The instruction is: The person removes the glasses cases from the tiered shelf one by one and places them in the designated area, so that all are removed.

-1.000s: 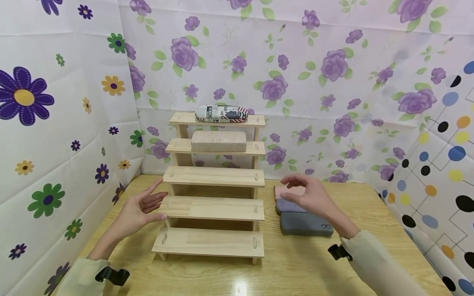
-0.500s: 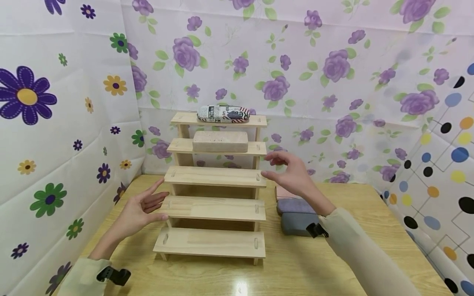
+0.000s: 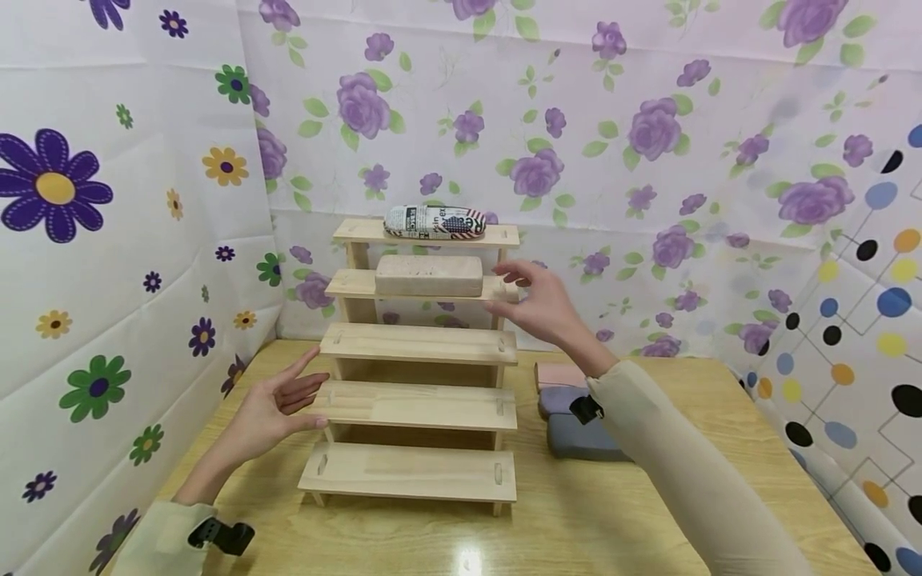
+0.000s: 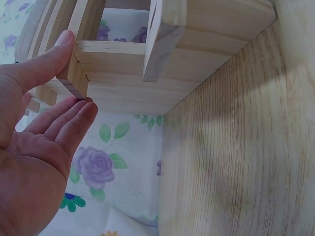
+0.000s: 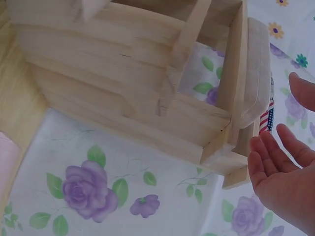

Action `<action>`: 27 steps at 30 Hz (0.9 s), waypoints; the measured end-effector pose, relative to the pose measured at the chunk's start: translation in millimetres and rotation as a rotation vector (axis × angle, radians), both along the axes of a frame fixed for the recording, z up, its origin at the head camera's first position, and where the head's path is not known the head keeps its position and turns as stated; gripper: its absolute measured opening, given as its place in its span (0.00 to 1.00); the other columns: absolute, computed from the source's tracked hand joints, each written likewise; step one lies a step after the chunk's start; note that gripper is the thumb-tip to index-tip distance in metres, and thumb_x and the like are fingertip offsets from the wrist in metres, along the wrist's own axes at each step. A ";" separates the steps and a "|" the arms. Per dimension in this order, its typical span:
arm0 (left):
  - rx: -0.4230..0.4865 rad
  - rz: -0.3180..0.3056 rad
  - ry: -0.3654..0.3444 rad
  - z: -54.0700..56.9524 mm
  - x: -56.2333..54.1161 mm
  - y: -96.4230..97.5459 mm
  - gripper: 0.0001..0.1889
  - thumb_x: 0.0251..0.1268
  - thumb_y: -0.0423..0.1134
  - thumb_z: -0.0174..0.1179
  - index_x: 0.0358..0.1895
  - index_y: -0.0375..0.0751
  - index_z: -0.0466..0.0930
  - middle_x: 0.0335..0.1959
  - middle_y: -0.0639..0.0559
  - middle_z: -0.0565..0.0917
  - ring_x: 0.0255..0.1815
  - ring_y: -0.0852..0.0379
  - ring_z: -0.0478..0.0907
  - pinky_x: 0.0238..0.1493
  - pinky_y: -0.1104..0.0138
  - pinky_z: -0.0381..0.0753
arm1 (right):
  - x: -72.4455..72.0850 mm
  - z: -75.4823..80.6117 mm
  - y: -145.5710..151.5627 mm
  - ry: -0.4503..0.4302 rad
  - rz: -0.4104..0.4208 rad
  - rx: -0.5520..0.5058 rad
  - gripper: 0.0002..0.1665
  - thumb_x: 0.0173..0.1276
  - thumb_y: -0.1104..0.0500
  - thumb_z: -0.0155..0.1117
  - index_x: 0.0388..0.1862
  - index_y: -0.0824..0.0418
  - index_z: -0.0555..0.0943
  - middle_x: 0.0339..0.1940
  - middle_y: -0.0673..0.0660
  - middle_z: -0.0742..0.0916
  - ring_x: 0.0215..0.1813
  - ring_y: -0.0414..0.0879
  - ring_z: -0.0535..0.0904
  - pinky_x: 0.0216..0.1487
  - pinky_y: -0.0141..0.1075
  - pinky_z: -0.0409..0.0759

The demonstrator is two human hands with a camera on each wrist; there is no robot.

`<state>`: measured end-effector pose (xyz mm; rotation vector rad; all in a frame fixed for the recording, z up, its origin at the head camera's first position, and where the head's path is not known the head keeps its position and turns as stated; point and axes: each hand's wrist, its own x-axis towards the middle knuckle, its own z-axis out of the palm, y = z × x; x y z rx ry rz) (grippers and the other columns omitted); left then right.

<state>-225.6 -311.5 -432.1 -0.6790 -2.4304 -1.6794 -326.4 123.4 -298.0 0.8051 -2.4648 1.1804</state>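
A five-step wooden stand [image 3: 418, 404] stands on the table. My left hand [image 3: 270, 418] holds the left end of its second board from the bottom, thumb at one edge and fingers at the other, also seen in the left wrist view on the board end [image 4: 74, 78]. My right hand [image 3: 540, 304] is at the right end of the second board from the top, fingers loosely bent and nothing in them. Left of its fingertips lies a beige glasses case [image 3: 429, 276]. On the top board rests a newspaper-print glasses case [image 3: 434, 222].
Right of the stand, a pink case [image 3: 558, 374], a purple case [image 3: 558, 400] and a blue-grey case [image 3: 583, 438] lie in a row on the wood-grain table [image 3: 691, 416], partly behind my right forearm. Flower-print sheets [image 3: 576, 96] hang behind and at the left.
My right hand has moved left and up, from above the cases on the table to the second-highest board. My left hand and the cases have stayed in place.
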 end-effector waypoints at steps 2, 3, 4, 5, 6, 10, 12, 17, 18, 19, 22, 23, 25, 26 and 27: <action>-0.004 0.003 -0.001 -0.4 0.2 -0.3 0.56 0.57 0.25 0.78 0.86 0.49 0.54 0.70 0.26 0.74 0.70 0.38 0.72 0.63 0.66 0.81 | -4.8 3.9 -5.4 -0.011 0.005 0.013 0.35 0.65 0.53 0.80 0.69 0.62 0.80 0.65 0.62 0.84 0.65 0.60 0.78 0.70 0.56 0.76; -0.005 0.004 -0.001 -0.7 0.2 -0.5 0.56 0.57 0.25 0.78 0.86 0.49 0.54 0.70 0.26 0.74 0.70 0.38 0.72 0.63 0.65 0.81 | -7.1 5.6 -8.0 -0.018 0.008 0.019 0.37 0.65 0.53 0.80 0.70 0.62 0.79 0.66 0.62 0.83 0.66 0.61 0.77 0.71 0.57 0.76; -0.005 0.004 -0.003 -0.9 0.2 -0.6 0.56 0.57 0.25 0.78 0.86 0.49 0.54 0.70 0.26 0.74 0.70 0.38 0.72 0.63 0.65 0.81 | -9.7 7.2 -10.4 -0.023 0.012 0.027 0.38 0.65 0.53 0.79 0.71 0.63 0.79 0.67 0.63 0.83 0.68 0.62 0.77 0.71 0.58 0.75; -0.006 0.004 -0.004 -1.1 0.2 -0.7 0.56 0.57 0.26 0.78 0.86 0.49 0.54 0.70 0.27 0.74 0.70 0.38 0.72 0.63 0.65 0.81 | -12.3 8.5 -12.8 -0.028 0.017 0.036 0.39 0.65 0.52 0.79 0.72 0.63 0.78 0.68 0.63 0.82 0.69 0.63 0.76 0.72 0.58 0.75; -0.006 0.004 -0.003 -1.2 0.2 -0.7 0.56 0.57 0.26 0.78 0.86 0.49 0.54 0.70 0.26 0.74 0.70 0.38 0.72 0.63 0.65 0.81 | -14.6 9.6 -15.0 -0.034 0.017 0.050 0.40 0.66 0.51 0.79 0.73 0.63 0.77 0.69 0.64 0.82 0.70 0.63 0.75 0.73 0.59 0.74; -0.010 0.006 -0.002 -1.2 0.6 -0.7 0.56 0.57 0.26 0.78 0.86 0.48 0.54 0.70 0.26 0.74 0.70 0.36 0.72 0.63 0.65 0.81 | -23.0 13.0 -22.3 -0.065 0.011 0.107 0.43 0.66 0.49 0.79 0.76 0.62 0.74 0.71 0.62 0.80 0.71 0.63 0.74 0.72 0.58 0.76; -0.014 0.009 -0.001 -1.0 0.8 -0.7 0.56 0.57 0.26 0.78 0.86 0.49 0.54 0.70 0.26 0.74 0.70 0.34 0.71 0.63 0.66 0.81 | -26.5 14.3 -25.6 -0.079 0.010 0.127 0.44 0.66 0.49 0.79 0.78 0.60 0.74 0.71 0.61 0.80 0.71 0.62 0.74 0.71 0.56 0.76; -0.013 0.007 -0.004 -0.6 0.5 0.4 0.56 0.57 0.27 0.78 0.87 0.49 0.54 0.70 0.26 0.74 0.71 0.33 0.70 0.63 0.66 0.81 | -32.4 14.9 -30.3 -0.100 0.020 0.130 0.44 0.68 0.52 0.78 0.79 0.60 0.72 0.72 0.62 0.80 0.71 0.60 0.74 0.72 0.54 0.76; -0.011 0.006 -0.004 -0.4 0.4 0.7 0.56 0.57 0.26 0.78 0.87 0.49 0.54 0.70 0.26 0.74 0.71 0.33 0.70 0.63 0.66 0.81 | -33.0 14.9 -30.9 -0.098 0.019 0.130 0.43 0.69 0.52 0.78 0.79 0.61 0.72 0.72 0.62 0.80 0.71 0.60 0.74 0.73 0.54 0.75; -0.009 0.003 -0.003 -0.3 0.3 0.9 0.56 0.57 0.26 0.78 0.86 0.49 0.54 0.70 0.25 0.73 0.71 0.32 0.70 0.63 0.66 0.81 | -33.3 15.1 -31.6 -0.098 0.016 0.130 0.43 0.69 0.53 0.77 0.79 0.61 0.72 0.72 0.62 0.80 0.71 0.61 0.74 0.73 0.53 0.75; -0.006 0.001 0.001 -0.3 -0.3 0.8 0.56 0.57 0.26 0.78 0.86 0.49 0.54 0.70 0.25 0.74 0.70 0.32 0.71 0.63 0.66 0.81 | -34.3 15.6 -33.3 -0.097 0.004 0.136 0.41 0.70 0.54 0.77 0.78 0.62 0.72 0.72 0.62 0.80 0.72 0.60 0.74 0.73 0.52 0.75; -0.005 0.002 0.002 -0.4 -0.4 0.7 0.56 0.57 0.26 0.78 0.86 0.49 0.54 0.70 0.25 0.74 0.70 0.32 0.71 0.63 0.66 0.82 | -34.6 15.8 -33.9 -0.097 0.002 0.135 0.41 0.71 0.54 0.77 0.78 0.62 0.73 0.72 0.62 0.80 0.72 0.60 0.75 0.73 0.52 0.76; -0.005 0.003 0.003 -0.8 -0.7 0.3 0.56 0.57 0.26 0.78 0.86 0.49 0.54 0.70 0.25 0.74 0.70 0.32 0.71 0.63 0.66 0.82 | -35.1 15.8 -34.5 -0.103 0.002 0.130 0.40 0.71 0.55 0.77 0.78 0.62 0.73 0.71 0.62 0.81 0.72 0.59 0.75 0.73 0.51 0.76; -0.005 0.003 0.003 -1.1 -0.7 0.1 0.56 0.57 0.26 0.78 0.86 0.49 0.54 0.70 0.25 0.73 0.70 0.32 0.71 0.63 0.66 0.82 | -35.2 15.7 -34.5 -0.109 0.003 0.126 0.39 0.71 0.56 0.77 0.77 0.62 0.73 0.71 0.62 0.80 0.72 0.59 0.75 0.73 0.51 0.76; -0.005 0.002 0.003 -1.3 -0.7 -0.1 0.56 0.57 0.26 0.78 0.86 0.49 0.54 0.70 0.25 0.73 0.71 0.32 0.70 0.63 0.66 0.82 | -35.3 15.4 -34.4 -0.115 0.003 0.120 0.39 0.71 0.56 0.77 0.77 0.62 0.74 0.71 0.62 0.80 0.72 0.58 0.75 0.73 0.51 0.76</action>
